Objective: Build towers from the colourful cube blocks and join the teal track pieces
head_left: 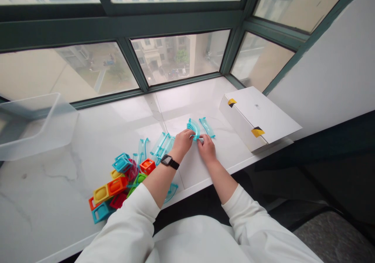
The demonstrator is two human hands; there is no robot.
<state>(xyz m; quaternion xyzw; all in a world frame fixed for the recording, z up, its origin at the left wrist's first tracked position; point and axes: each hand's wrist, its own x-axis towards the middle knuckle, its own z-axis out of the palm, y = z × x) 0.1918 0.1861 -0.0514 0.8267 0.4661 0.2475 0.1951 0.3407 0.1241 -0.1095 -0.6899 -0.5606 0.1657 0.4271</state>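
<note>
marble sill (pixel 49 188) — both hands (pixel 195 144) on blue track (pixel 193 128) | window (pixel 180 56) | white box (pixel 258 116)

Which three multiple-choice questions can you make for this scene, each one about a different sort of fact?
1. Where is the white box?
A) inside the clear plastic bin
B) on the marble ledge, right of the hands
C) on the floor

2. What colour is the watch strap?
A) red
B) white
C) black

3. What is the state of the curved teal track piece?
A) standing on the box
B) touched by the left hand
C) broken in two

1 B: the box lies beyond the right hand.
2 C: the strap looks black on the left wrist.
3 B: the left fingers reach its lower end.
</note>
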